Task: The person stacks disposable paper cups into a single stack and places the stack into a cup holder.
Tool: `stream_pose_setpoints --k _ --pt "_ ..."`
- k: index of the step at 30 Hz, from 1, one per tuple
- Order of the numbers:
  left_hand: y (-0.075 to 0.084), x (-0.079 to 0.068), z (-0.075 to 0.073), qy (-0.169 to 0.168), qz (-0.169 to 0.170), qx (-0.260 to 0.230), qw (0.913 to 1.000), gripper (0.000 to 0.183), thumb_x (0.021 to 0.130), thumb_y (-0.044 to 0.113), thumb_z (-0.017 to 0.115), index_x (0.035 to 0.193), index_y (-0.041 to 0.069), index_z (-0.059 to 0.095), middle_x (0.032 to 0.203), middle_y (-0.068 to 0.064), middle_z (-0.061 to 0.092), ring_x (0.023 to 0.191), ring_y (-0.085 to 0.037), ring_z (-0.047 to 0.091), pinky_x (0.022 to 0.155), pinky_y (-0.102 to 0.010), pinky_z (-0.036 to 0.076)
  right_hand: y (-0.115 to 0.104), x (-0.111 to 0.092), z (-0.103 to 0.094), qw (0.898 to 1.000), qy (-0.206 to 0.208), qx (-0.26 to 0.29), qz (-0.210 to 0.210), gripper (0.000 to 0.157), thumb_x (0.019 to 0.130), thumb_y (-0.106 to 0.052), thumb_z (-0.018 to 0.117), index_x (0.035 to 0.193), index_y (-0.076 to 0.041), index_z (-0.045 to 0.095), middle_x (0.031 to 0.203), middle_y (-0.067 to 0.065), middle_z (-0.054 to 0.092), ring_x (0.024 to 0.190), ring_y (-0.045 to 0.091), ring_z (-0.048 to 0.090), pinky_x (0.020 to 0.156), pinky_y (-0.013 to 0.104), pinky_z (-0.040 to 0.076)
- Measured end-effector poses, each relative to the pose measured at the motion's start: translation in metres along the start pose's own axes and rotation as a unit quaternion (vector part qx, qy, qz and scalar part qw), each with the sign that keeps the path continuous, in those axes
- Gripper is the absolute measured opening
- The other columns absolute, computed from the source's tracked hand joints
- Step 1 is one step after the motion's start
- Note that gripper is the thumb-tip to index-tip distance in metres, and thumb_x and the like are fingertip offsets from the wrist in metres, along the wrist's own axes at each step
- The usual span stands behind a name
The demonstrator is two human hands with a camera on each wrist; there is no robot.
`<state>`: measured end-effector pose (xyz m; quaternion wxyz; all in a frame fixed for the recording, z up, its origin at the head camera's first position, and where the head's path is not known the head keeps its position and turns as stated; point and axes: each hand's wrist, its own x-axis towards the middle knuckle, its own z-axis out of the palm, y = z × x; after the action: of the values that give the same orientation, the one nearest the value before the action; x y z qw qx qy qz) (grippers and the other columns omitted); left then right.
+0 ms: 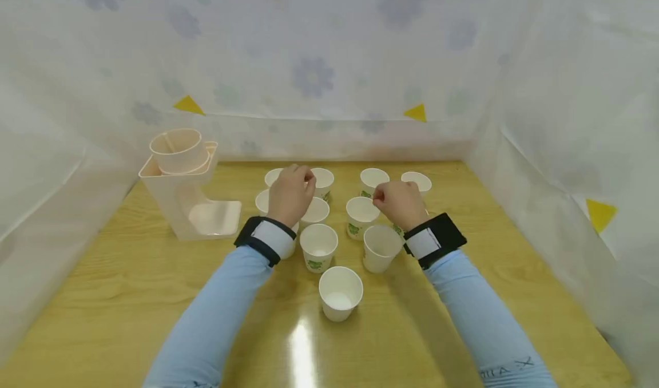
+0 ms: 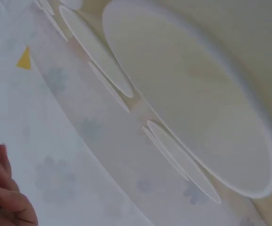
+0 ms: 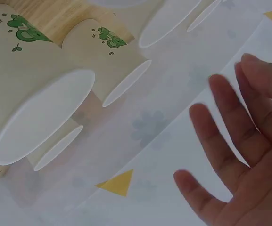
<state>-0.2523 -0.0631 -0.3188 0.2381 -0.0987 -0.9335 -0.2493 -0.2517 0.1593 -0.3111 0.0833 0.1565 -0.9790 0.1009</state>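
Beyond the front cup [image 1: 337, 312], two loose clusters of white paper cups [image 1: 318, 255] stand upright on the table [image 1: 257, 342], a person's hands poised above them. The left hand [image 1: 292, 193], beyond the front cup and to its left, has fingers loosely bent and close together; the right hand [image 1: 399, 202], beyond it and to its right, has fingers curved and spread, the thumb near the forefinger. No object shows in either. Setting out the cups looks largely done, none visibly stacked; whether spacing work remains cannot be told. Smooth, tapering walls and rolled rims shape the cups, several printed with green designs [image 3: 28, 30]. Well left of the front cup, a glossy, pale-peach plastic stand [image 1: 177, 210] carries a round, cup-like top. Beneath the front cup, grained yellowish wood shines; far behind it hangs a creased floral sheet [image 1: 350, 50].
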Motion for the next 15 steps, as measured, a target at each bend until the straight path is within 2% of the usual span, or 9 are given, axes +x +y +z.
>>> stream_pose_setpoints --k 3,6,8,11,15 --pt "0.005 -0.013 -0.006 0.032 0.03 -0.033 0.9985 0.017 0.09 0.018 0.057 0.091 0.005 0.069 0.083 -0.01 0.068 0.074 -0.021 0.06 0.06 -0.037 0.052 0.004 -0.02 0.003 0.999 0.023 0.009 -0.039 0.014 0.084 -0.017 0.065 0.084 -0.006 0.075 0.082 0.009 0.075 0.077 0.025 0.064 0.078 0.049 0.047" --pt "0.012 -0.033 -0.015 0.023 0.064 -0.068 0.9953 0.014 0.089 0.018 0.059 0.089 0.008 0.068 0.076 -0.006 0.065 0.062 -0.016 0.054 0.052 -0.032 0.046 0.007 -0.047 0.005 0.998 0.015 -0.007 -0.057 0.026 0.083 -0.028 0.066 0.091 -0.006 0.075 0.089 0.01 0.075 0.085 0.029 0.063 0.079 0.051 0.046" --pt "0.017 -0.05 -0.02 -0.006 0.095 -0.088 0.9915 0.012 0.087 0.019 0.061 0.087 0.01 0.068 0.072 -0.003 0.063 0.057 -0.012 0.048 0.049 -0.027 0.041 0.008 -0.064 0.008 0.998 0.004 -0.029 -0.064 0.04 0.081 -0.039 0.066 0.099 -0.005 0.074 0.097 0.013 0.074 0.094 0.033 0.06 0.087 0.057 0.042" --pt "0.023 -0.079 -0.024 -0.067 0.144 -0.104 0.9819 0.013 0.085 0.025 0.064 0.086 0.012 0.068 0.071 0.001 0.061 0.057 -0.008 0.045 0.05 -0.022 0.039 0.01 -0.087 0.013 0.995 -0.014 -0.069 -0.067 0.062 0.074 -0.054 0.066 0.111 -0.004 0.069 0.107 0.017 0.069 0.105 0.038 0.055 0.096 0.067 0.032" --pt "0.027 -0.119 -0.027 -0.149 0.159 -0.1 0.971 0.026 0.08 0.038 0.067 0.088 0.014 0.068 0.076 0.003 0.064 0.065 -0.008 0.052 0.056 -0.02 0.045 0.013 -0.107 0.022 0.994 -0.011 -0.085 -0.068 0.074 0.064 -0.06 0.069 0.11 -0.003 0.066 0.107 0.016 0.069 0.106 0.036 0.055 0.1 0.07 0.027"
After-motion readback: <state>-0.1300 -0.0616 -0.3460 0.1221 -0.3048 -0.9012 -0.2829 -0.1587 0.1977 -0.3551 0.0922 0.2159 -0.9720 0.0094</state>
